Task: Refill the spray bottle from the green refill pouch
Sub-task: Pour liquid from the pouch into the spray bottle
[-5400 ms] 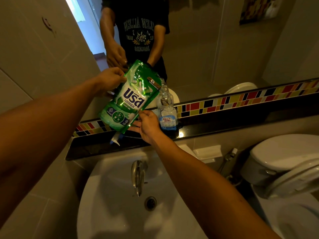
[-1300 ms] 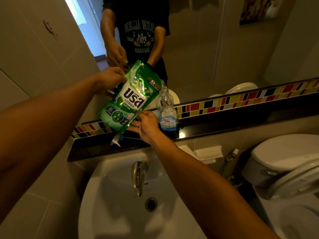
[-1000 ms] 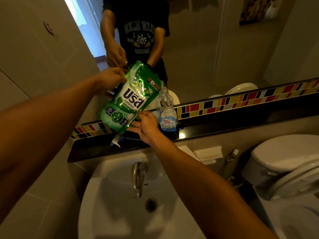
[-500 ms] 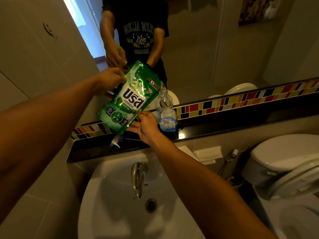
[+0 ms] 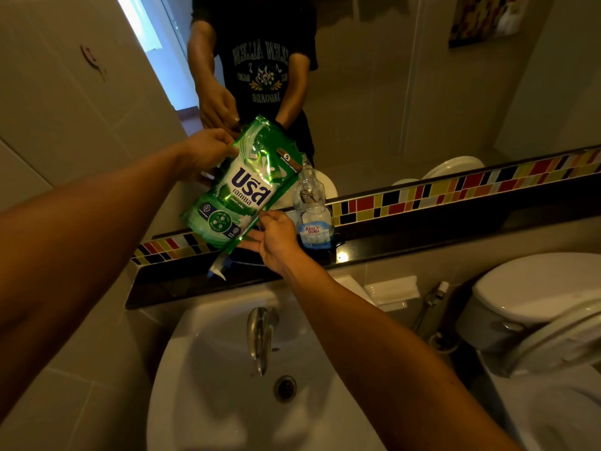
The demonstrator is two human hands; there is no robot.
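Observation:
The green refill pouch [image 5: 242,190] is tilted, its upper right corner over the neck of the clear spray bottle [image 5: 313,216]. The bottle stands upright and uncapped on the black shelf [image 5: 422,236] and holds blue liquid low down. My left hand [image 5: 205,151] grips the pouch's upper left edge. My right hand [image 5: 276,239] pinches the pouch's lower right edge, just left of the bottle. The white and blue spray head [image 5: 219,268] lies on the shelf below the pouch.
A white sink [image 5: 211,402] with a chrome tap [image 5: 258,336] sits below the shelf. A toilet [image 5: 536,314] stands at the right, with a bidet sprayer [image 5: 434,294] and soap holder [image 5: 392,289] beside it. A mirror above the shelf reflects me.
Pouch, bottle and both hands hold nearly the same pose throughout; only slight shifts show. The blue level in the bottle looks about the same.

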